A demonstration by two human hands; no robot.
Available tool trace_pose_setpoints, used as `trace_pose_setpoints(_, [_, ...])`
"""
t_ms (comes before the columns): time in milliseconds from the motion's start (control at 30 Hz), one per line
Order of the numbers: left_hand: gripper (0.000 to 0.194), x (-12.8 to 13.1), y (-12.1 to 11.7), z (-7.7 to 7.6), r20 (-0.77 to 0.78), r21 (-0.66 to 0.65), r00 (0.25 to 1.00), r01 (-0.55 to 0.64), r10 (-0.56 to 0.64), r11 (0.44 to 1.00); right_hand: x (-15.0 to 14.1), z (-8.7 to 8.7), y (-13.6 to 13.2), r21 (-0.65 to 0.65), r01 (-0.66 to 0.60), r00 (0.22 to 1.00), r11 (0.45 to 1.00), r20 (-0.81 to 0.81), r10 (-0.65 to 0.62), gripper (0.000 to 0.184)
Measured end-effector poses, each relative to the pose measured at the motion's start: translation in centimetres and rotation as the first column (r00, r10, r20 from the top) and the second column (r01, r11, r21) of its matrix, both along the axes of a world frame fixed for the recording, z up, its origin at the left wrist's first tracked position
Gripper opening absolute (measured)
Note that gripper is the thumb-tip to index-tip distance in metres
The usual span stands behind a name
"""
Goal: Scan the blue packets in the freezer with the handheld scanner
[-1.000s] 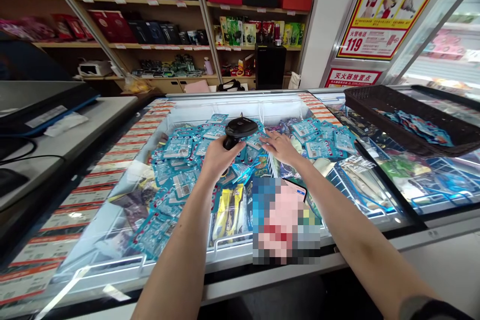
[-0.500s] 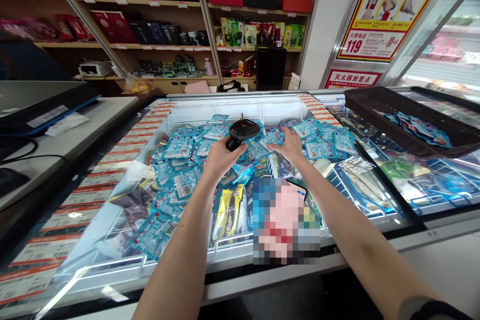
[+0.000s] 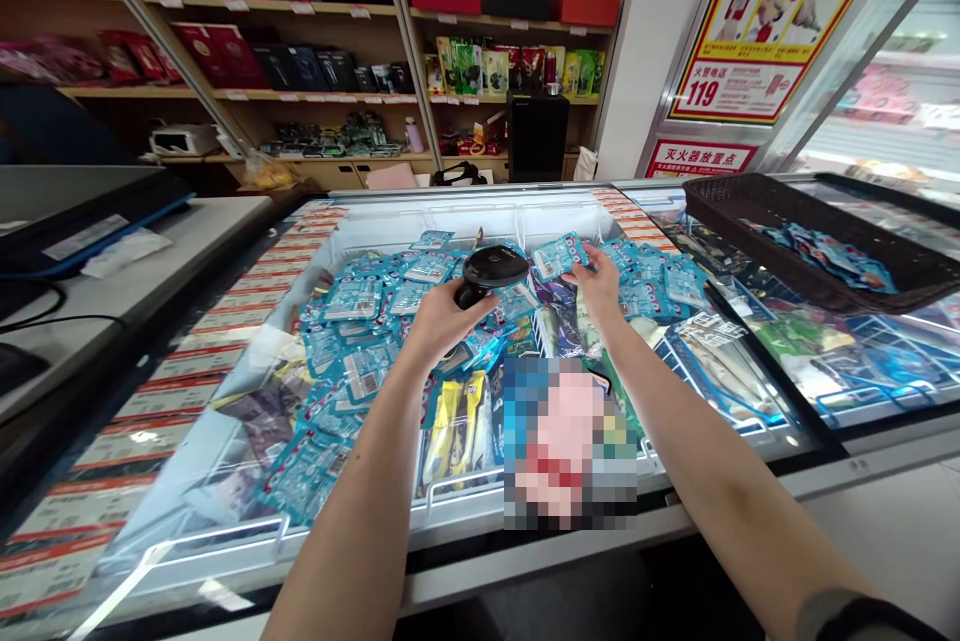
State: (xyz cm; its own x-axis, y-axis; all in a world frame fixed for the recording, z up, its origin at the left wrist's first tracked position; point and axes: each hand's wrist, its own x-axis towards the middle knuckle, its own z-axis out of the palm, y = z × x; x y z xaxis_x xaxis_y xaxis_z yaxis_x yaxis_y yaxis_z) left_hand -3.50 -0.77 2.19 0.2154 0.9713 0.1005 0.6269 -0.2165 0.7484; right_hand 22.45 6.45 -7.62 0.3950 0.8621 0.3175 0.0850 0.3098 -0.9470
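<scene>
My left hand (image 3: pixel 444 319) is wrapped round the handle of a black handheld barcode scanner (image 3: pixel 493 267), its head tilted to the right. In my right hand (image 3: pixel 597 287) a light-blue printed packet (image 3: pixel 558 257) is pinched at its right edge, lifted a little above the others. Both hands are over a glass-topped freezer with many similar blue packets (image 3: pixel 355 299) lying loose to the left and, to the right, more blue packets (image 3: pixel 649 297). Yellow-wrapped items (image 3: pixel 454 429) stand in the front part, beside a blurred-out patch.
A dark brown basket (image 3: pixel 720 211) holding blue packets rests on the freezer's right side. Price labels (image 3: pixel 187 361) line the left glass. A white counter (image 3: pixel 202 241) with a dark device is at the left. Stocked shelves (image 3: pixel 315 99) stand behind.
My right hand has risen slightly and moved right, lifting the blue packet clear of the pile. The scanner in my left hand has shifted only slightly.
</scene>
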Motion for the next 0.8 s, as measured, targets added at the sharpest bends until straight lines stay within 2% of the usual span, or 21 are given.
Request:
trace_pose_setpoints(133, [0.044, 0.13, -0.14, 0.03, 0.002, -0.014, 0.999, 0.041, -0.041, 0.999, 0.03, 0.05, -0.03, 0.014, -0.023, 0.999, 1.000, -0.040, 0.023, 0.053])
trace_pose_setpoints(533, [0.042, 0.26, -0.19, 0.05, 0.000, -0.016, 0.999, 0.039, -0.039, 0.999, 0.15, 0.02, -0.10, 0.078, -0.040, 0.993, 0.996, -0.111, 0.048, 0.049])
trace_pose_setpoints(800, [0.042, 0.37, -0.43, 0.36, 0.006, -0.040, 0.999, 0.049, -0.048, 0.998, 0.10, 0.03, 0.01, 0.071, -0.038, 0.990, 0.997, -0.130, 0.047, 0.049])
